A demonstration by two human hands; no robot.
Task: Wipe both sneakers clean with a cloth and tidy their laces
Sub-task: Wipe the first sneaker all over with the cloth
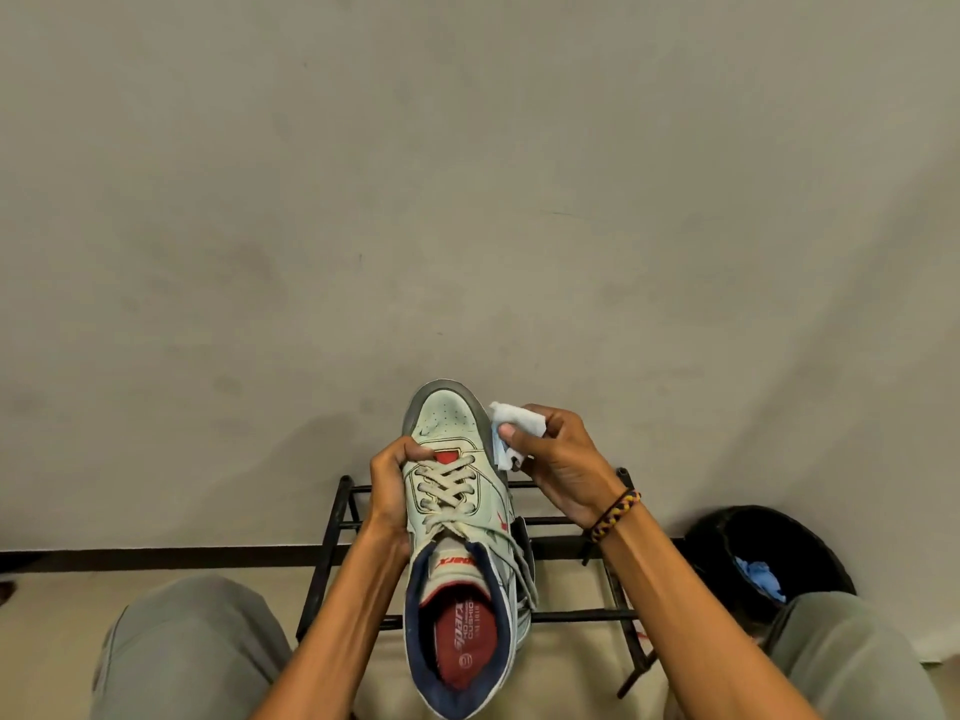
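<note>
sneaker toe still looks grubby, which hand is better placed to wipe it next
Right. The right hand already pinches the white cloth beside the toe of the sneaker. The left hand is busy gripping the sneaker's side to steady it.

— What's behind the work area on my feed?

— I see a plain grey-beige wall (467, 174) filling most of the view, scuffed with faint dark smudges and lit evenly, a soft shadow low at its centre.

— And lower down?

— I make out a dark skirting strip (156, 557) along the wall's foot, then a pale cream floor (47, 615). A black metal rack (332, 543) of thin bars stands against the wall. To its right I see a black round bin (810, 543) with something blue (761, 576) inside; I can't tell what it is.
</note>
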